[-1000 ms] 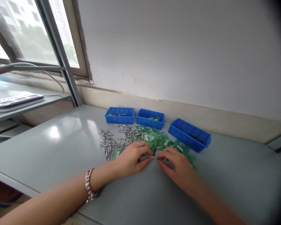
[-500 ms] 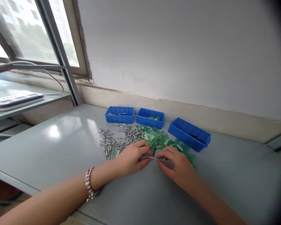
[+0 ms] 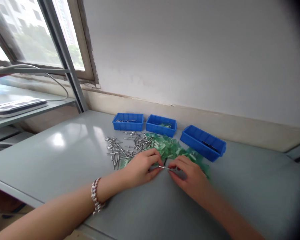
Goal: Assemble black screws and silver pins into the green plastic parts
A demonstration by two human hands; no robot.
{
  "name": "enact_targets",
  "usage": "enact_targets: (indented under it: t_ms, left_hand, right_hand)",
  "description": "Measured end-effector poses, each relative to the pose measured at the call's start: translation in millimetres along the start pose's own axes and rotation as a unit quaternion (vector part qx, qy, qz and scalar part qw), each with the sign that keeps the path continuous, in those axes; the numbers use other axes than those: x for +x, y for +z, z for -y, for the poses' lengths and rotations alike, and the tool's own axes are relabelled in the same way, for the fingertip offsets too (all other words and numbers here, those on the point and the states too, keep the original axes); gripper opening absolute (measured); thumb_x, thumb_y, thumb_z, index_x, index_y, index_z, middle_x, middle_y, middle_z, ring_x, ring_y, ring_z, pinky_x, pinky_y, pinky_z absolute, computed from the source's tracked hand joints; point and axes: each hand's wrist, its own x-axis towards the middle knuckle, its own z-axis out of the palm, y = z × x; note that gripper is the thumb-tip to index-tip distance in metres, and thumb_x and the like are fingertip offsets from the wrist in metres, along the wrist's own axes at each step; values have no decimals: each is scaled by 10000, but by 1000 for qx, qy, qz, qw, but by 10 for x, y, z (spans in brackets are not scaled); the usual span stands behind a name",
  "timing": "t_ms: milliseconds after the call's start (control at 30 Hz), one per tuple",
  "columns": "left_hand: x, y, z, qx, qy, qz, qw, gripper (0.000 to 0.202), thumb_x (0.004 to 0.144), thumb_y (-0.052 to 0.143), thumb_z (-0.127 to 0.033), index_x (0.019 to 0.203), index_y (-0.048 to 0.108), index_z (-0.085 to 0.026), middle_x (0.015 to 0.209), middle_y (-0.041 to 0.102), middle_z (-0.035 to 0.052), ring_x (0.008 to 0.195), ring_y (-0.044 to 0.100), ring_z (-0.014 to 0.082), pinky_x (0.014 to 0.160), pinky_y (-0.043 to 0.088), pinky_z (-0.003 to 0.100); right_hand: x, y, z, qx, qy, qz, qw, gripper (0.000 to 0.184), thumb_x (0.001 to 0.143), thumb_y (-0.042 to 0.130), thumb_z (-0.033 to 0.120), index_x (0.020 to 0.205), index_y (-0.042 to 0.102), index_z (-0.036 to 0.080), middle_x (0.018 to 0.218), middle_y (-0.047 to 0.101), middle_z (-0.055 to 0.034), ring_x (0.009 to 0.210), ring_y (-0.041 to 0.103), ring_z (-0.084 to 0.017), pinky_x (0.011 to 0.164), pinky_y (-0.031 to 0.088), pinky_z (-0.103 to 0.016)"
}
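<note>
Between my two hands lies a thin metal pop rivet (image 3: pixel 165 167), held level just above the table. My left hand (image 3: pixel 142 167) pinches its left end between thumb and fingertips. The thumb and forefinger of my right hand (image 3: pixel 186 171) close on its other end. Just beyond the fingertips is a small black piece (image 3: pixel 165 161), its kind too small to tell. Behind my hands spreads a heap of small green plastic packets (image 3: pixel 165 146). Loose pop rivets (image 3: pixel 120 148) are strewn to the left of that heap.
Along the wall stand three blue bins: the left bin (image 3: pixel 128 125) holds rivets, the middle bin (image 3: pixel 161 130) some green packets, the right bin (image 3: pixel 202 143) dark pieces. A grey shelf post (image 3: pixel 62 55) rises at the left, beside a shelf carrying a white flat device (image 3: pixel 18 107).
Both hands keep their pinch on the rivet, which has tilted or shifted very slightly. The bins and heaps have not visibly moved, apart from a small shift of the camera.
</note>
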Motion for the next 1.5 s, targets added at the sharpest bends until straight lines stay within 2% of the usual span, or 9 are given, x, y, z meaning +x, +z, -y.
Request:
enact_targets:
  t_ms: [200,433,967,1500]
  left_hand:
    - [-6,4,1,15,-1,1,1000,92,782,507,-183,848,565,-157,924,525,59,818,534,152,732,463,284]
    - [2,-19,-17,12,-4,6,1000,80,779,508,-171,839,559,-161,929,527,59,831,537,154,747,461,278]
    - [-4,-4,-7,20,-3,-2,1000,104,784,498,-160,875,547,-172,946,520,46,821,525,145,725,457,270]
    - [-12,7,13,37,3,-3,999,118,795,484,-166,891,553,-169,948,520,52,826,529,154,731,468,294]
  right_hand:
    - [3,11,-9,2,-9,-12,1000,65,778,529,124,769,552,184,743,534,-13,733,515,-157,662,428,-288]
    - [-4,17,-17,-10,-12,-13,1000,106,768,535,89,757,558,191,740,536,-8,746,522,-159,672,427,-282]
    - [-5,34,-41,-14,-17,-12,1000,111,805,496,99,777,564,182,754,537,-20,758,511,-167,678,428,-303]
    - [-12,47,-39,-40,-43,-37,998,118,828,469,131,786,564,187,742,544,-24,741,512,-169,669,433,-309]
